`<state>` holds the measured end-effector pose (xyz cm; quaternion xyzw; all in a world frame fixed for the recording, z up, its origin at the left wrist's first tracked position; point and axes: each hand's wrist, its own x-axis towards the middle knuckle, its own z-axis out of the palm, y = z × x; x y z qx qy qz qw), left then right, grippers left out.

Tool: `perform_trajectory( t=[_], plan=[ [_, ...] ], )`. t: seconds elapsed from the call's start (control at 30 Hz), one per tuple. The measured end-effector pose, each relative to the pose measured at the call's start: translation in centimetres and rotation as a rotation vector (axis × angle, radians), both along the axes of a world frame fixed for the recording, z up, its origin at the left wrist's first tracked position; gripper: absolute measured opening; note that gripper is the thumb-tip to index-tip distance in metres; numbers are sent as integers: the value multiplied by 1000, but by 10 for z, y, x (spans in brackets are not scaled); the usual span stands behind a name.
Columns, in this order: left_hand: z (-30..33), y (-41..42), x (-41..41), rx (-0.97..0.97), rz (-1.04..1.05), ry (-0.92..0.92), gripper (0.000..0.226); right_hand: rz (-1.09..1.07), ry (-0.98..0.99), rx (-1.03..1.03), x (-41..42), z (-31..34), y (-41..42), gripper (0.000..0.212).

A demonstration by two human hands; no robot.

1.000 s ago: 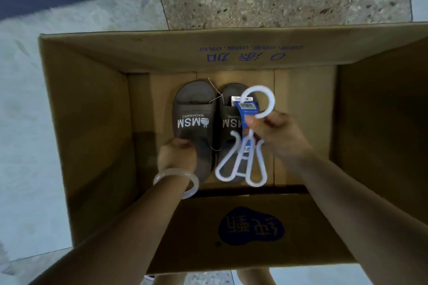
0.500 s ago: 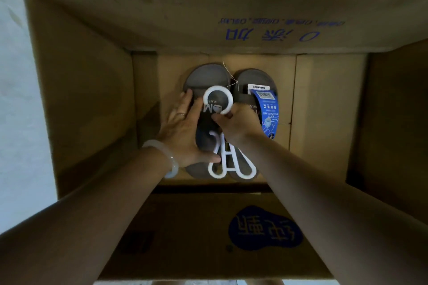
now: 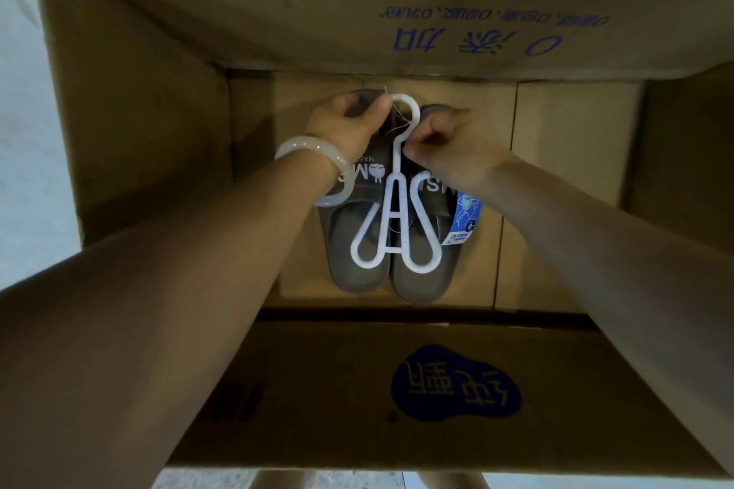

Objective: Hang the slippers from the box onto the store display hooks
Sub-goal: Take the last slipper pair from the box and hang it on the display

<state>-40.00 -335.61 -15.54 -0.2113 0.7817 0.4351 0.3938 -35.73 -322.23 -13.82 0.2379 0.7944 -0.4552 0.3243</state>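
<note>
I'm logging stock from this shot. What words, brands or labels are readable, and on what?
"MS", partly covered: strap of the right slipper.
"M" with a small face logo: strap of the left slipper.
Blue Chinese characters, seen upside down, with a smaller unreadable line: far box flap.
Characters in a blue blob, upside down: near flap.
Blue tag: print too small to read.

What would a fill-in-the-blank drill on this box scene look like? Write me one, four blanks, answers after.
1. The pair of slippers lies at the bottom of a cardboard ____.
2. The plastic hanger lying on them is ____ in colour.
3. The bangle sits on the ____ wrist.
4. The tag beside the right hand is mainly ____.

Missing words: box; white; left; blue
</note>
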Motion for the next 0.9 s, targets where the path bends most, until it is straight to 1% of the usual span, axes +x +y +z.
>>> perform_trajectory(
  t=[0.07,0.1,0.13,0.2,0.23,0.27,0.3,0.37,0.43,0.5,0.57,0.63,0.77,0.83,0.9],
  plan=[
    [-1,6,-5,4,-75,43,31,33,97,45,0,2,8,5],
    [-1,9,-6,-4,-120,70,29,76,115,67,-2,3,14,11],
    [-2,11,-5,-18,-180,95,31,173,84,94,-4,5,19,30],
    [-9,14,-3,-88,-310,138,45,498,-116,175,0,9,30,81],
    [-11,15,-2,-133,-357,147,53,671,-202,237,5,10,33,102],
    [-14,16,-2,-162,-386,143,58,797,-239,289,12,9,34,116],
    [-16,17,-3,-171,-403,143,60,860,-224,323,21,4,34,122],
    [-17,22,-6,-160,-431,135,61,847,-102,347,36,-5,32,121],
    [-17,29,-8,-166,-511,124,64,747,-47,290,39,-11,33,118],
    [-16,32,-7,-180,-574,131,67,695,-71,238,36,-13,35,120],
    [-17,28,-6,-143,-547,146,67,690,-101,240,35,-15,34,123],
    [-15,18,-4,-83,-500,148,64,632,-117,237,36,-17,29,123],
    [-10,7,15,-56,-549,164,56,486,-49,271,33,-19,20,100],
    [-12,8,22,-94,-554,187,51,443,-52,260,30,-19,22,95],
    [-17,8,24,-106,-517,211,38,419,-62,259,30,-18,23,93]
  ],
)
